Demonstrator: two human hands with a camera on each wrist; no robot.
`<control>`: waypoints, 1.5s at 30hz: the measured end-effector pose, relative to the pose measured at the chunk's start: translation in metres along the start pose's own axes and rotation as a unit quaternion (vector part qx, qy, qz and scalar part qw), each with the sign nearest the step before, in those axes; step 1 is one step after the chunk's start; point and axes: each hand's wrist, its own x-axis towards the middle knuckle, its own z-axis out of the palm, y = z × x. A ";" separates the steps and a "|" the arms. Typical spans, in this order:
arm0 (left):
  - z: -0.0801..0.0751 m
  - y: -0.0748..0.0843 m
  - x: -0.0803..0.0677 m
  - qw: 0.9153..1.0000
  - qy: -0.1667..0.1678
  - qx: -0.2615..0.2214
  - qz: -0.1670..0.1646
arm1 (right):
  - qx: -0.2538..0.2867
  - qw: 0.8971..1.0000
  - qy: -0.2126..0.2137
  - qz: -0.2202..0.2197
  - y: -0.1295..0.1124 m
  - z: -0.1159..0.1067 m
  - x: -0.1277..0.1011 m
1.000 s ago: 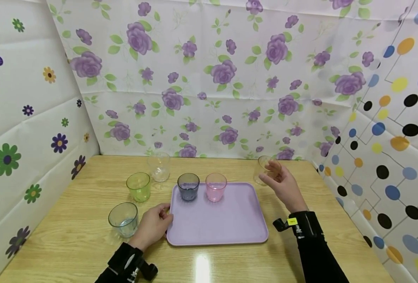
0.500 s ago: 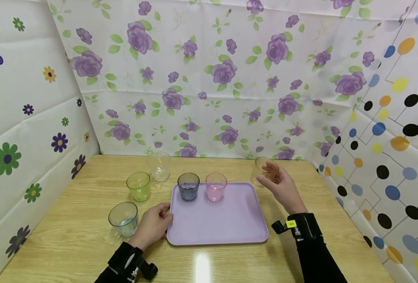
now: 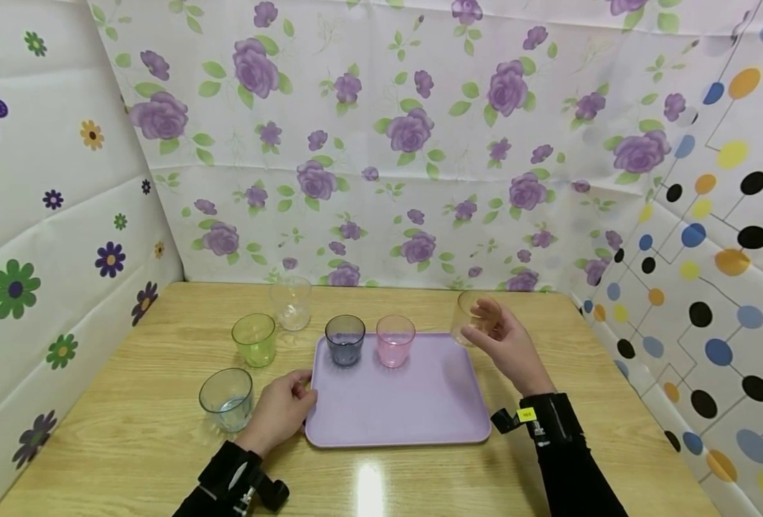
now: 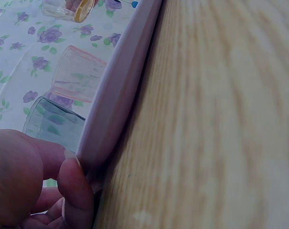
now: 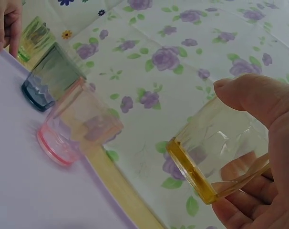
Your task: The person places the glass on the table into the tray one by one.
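Note:
My right hand [image 3: 499, 334] grips a clear yellowish cup [image 3: 470, 317] and holds it in the air at the far right corner of a lilac tray [image 3: 413, 413]. The right wrist view shows that cup [image 5: 216, 152] between thumb and fingers. On the tray's far edge stand a dark blue cup [image 3: 345, 339] and a pink cup [image 3: 395, 340]. My left hand [image 3: 286, 406] holds the tray's left rim, the thumb [image 4: 75, 191] pressed against the rim [image 4: 118, 90].
Left of the tray on the wooden table [image 3: 129, 431] stand a green cup [image 3: 254, 339], a clear cup [image 3: 290, 303] and a grey-blue cup [image 3: 226, 399]. Patterned sheets wall in the table at the back and on both sides.
My right hand has carried the yellowish cup a little to the left and down, closer to the tray's far right corner. The left hand has stayed on the rim.

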 end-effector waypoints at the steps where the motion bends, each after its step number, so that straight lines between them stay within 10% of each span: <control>1: 0.000 0.000 0.000 1.000 0.000 0.000 0.000 | 0.001 1.000 -0.001 -0.002 0.000 0.001 0.000; 45: -0.001 0.001 0.000 1.000 0.004 0.005 0.007 | -0.001 0.999 -0.032 0.014 0.017 0.043 0.008</control>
